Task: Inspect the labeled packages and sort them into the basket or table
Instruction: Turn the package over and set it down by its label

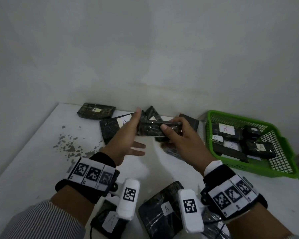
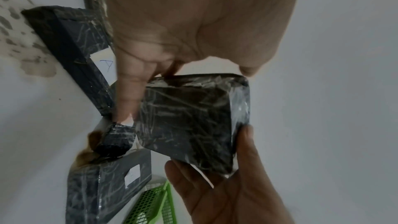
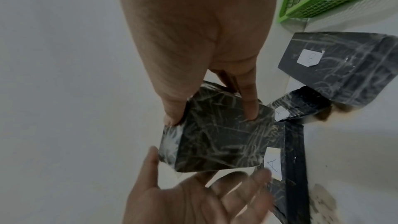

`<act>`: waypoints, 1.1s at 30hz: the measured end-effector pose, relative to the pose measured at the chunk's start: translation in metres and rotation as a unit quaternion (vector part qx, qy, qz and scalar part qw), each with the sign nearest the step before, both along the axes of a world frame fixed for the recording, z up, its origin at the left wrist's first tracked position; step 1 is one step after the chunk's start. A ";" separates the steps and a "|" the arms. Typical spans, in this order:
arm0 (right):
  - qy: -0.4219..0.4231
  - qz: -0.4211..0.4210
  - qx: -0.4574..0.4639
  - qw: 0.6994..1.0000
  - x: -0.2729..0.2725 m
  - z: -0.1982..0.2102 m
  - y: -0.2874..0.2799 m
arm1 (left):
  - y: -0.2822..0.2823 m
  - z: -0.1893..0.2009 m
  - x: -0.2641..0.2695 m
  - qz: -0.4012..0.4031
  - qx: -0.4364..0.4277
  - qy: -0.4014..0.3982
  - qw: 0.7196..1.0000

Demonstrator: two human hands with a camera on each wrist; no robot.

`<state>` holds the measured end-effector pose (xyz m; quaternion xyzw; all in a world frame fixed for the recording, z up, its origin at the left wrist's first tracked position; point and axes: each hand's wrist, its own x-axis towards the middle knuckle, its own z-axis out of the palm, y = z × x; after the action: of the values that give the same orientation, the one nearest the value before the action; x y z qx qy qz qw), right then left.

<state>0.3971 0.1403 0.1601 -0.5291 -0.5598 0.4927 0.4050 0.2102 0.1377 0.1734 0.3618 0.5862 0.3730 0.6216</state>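
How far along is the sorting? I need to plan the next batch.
Partly done: the green mesh plastic basket already holds several labeled packages. In hand: the right hand pinches one dark film-wrapped package, the open left hand steadying its end; no label shows on it. Left: several dark labeled packages lie on the white table.

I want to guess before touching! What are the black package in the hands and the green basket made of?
Package: looks wrapped in shiny clear plastic film over something dark; it glints and wrinkles. What is inside is hidden.
Basket: probably smooth moulded plastic, with a bright green mesh grid.
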 end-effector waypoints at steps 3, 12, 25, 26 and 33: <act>-0.019 -0.014 -0.012 1.000 -0.003 -0.002 -0.001 | -0.008 -0.012 0.007 -0.049 0.094 0.049 0.993; -0.078 0.017 -0.039 0.996 -0.001 -0.002 -0.003 | -0.011 -0.018 0.009 -0.029 0.062 0.077 0.995; -0.277 0.066 0.128 0.950 -0.001 -0.007 -0.005 | -0.001 -0.034 -0.003 0.047 -0.016 -0.077 0.996; -0.295 0.064 0.143 0.942 -0.004 -0.011 -0.006 | 0.000 -0.035 -0.005 0.048 -0.017 -0.064 0.997; -0.380 0.157 0.199 0.890 -0.011 -0.024 -0.012 | -0.006 -0.042 -0.020 0.034 0.001 -0.058 0.998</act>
<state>0.3865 0.1281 0.1363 -0.4892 -0.8330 0.1898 0.1756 0.1899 0.1316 0.1315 0.3197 0.5605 0.4147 0.6416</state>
